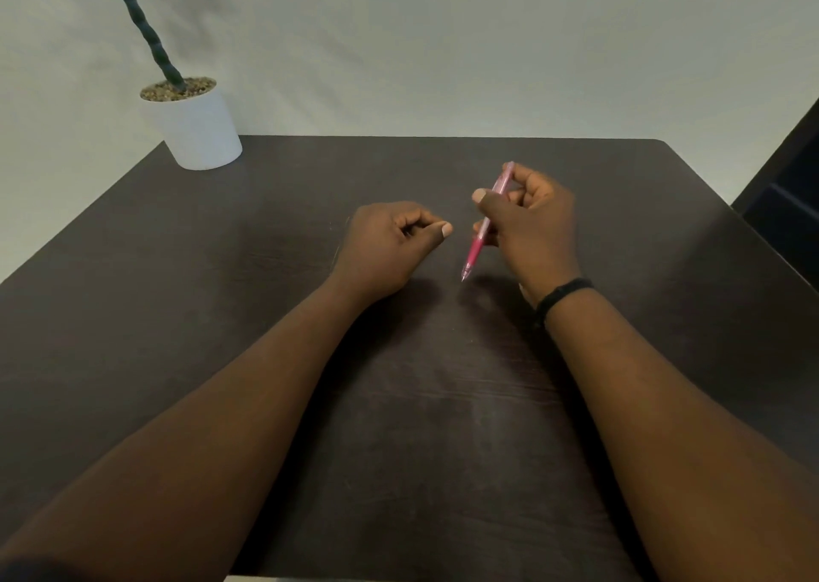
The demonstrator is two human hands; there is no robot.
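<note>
My right hand point(532, 227) holds a pink pen point(476, 245) above the middle of the dark wooden table point(221, 315). Thumb and fingers curl round the pen's upper half. The pen slants, its tip pointing down and toward me just over the tabletop, its cap end sticking up past the fingers. My left hand point(385, 249) rests on the table a little to the left of the pen, fingers curled in with the thumb against them, holding nothing. A black band sits on my right wrist.
A white pot point(199, 134) with a small plant on a twisted stem stands at the table's far left corner. A pale wall runs behind the table. A dark piece of furniture point(789, 200) stands past the right edge.
</note>
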